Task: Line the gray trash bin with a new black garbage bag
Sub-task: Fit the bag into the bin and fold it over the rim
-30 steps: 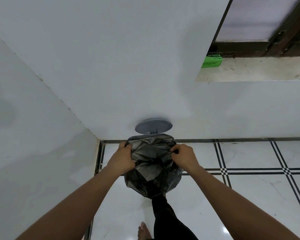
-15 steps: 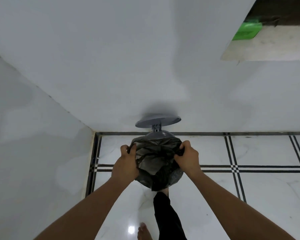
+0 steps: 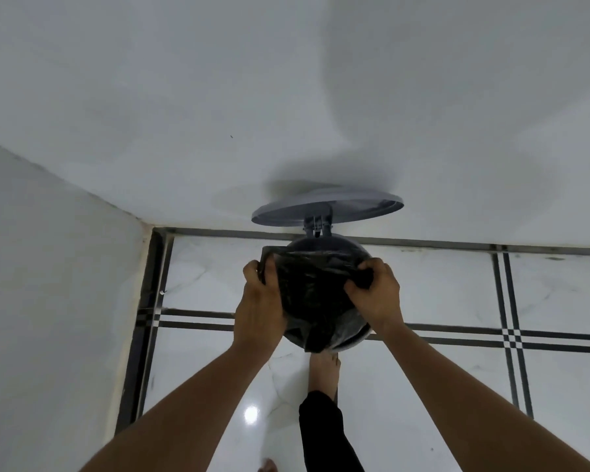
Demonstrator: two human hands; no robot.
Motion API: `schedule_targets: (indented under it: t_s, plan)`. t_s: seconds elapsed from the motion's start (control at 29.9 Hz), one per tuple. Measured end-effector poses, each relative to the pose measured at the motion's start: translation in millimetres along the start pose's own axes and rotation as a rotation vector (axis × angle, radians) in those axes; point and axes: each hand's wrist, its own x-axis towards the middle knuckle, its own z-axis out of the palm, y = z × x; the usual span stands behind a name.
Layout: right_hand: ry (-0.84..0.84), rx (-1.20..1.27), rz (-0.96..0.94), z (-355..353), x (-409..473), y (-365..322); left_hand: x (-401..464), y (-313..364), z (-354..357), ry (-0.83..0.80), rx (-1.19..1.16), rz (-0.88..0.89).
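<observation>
Both hands working at bin mouth. Left hand (image 3: 260,303) closed, gripping black garbage bag (image 3: 315,294) at left edge, fingers curling over film. Right hand (image 3: 377,296) closed, pinching bunched bag edge on right side. Bag sitting in and over gray trash bin (image 3: 355,338); bin rim showing at lower right under film. Bin standing on white tiled floor (image 3: 423,386) nr wall (image 3: 286,97), lid (image 3: 327,207) standing raised on hinge behind. Bare foot (image 3: 324,371) just in front of bin base.
</observation>
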Motion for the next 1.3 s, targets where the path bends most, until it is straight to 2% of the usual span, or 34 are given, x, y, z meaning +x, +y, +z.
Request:
schedule_targets:
  t_s: [0.1, 0.2, 0.27, 0.37, 0.5, 0.63, 0.77, 0.87, 0.97, 1.04, 1.17, 1.3]
  plan:
    - [-0.046, -0.111, 0.002, 15.2, 20.9, 16.0, 25.6, -8.2, 26.1, -0.014, 0.062, 0.091]
    - [0.007, -0.491, -0.130, 21.2, 30.4, 27.1, 43.4, -15.3, 45.6, -0.059, 0.084, 0.136]
    - [0.046, -0.612, -0.233, 19.8, 34.7, 30.2, 50.5, -18.6, 54.5, -0.053, 0.070, 0.146]
    - [0.002, -0.508, -0.370, 16.5, 49.6, 36.9, 59.7, -22.3, 61.1, 0.006, 0.071, 0.186]
    - [-0.233, -0.471, -0.503, 7.6, 63.0, 41.1, 68.4, -30.8, 58.0, 0.052, 0.105, 0.261]
    - [-0.223, -0.570, -0.574, -1.2, 77.0, 40.8, 81.7, -39.6, 50.9, 0.013, 0.122, 0.262]
    - [-0.109, -0.619, -0.546, -1.9, 84.0, 40.3, 101.2, -52.0, 54.0, -0.109, 0.066, 0.290]
    - [-0.179, -0.649, -0.512, -1.3, 94.6, 34.2, 124.3, -56.3, 48.4, -0.295, -0.162, 0.166]
    - [-0.237, -0.699, -0.469, 1.0, 113.8, 31.4, 146.9, -54.2, 45.6, -0.277, -0.359, 0.133]
    - [-0.289, -0.785, -0.430, 3.4, 127.7, 29.9, 156.8, -56.3, 45.9, -0.245, -0.224, 0.135]
    - [-0.474, -0.849, -0.248, 9.0, 153.6, 24.7, 169.5, -63.8, 52.5, -0.299, 0.311, 0.182]
    - [-0.634, -0.693, -0.066, 7.7, 172.9, 19.6, 178.4, -70.1, 58.3, -0.438, 0.305, 0.133]
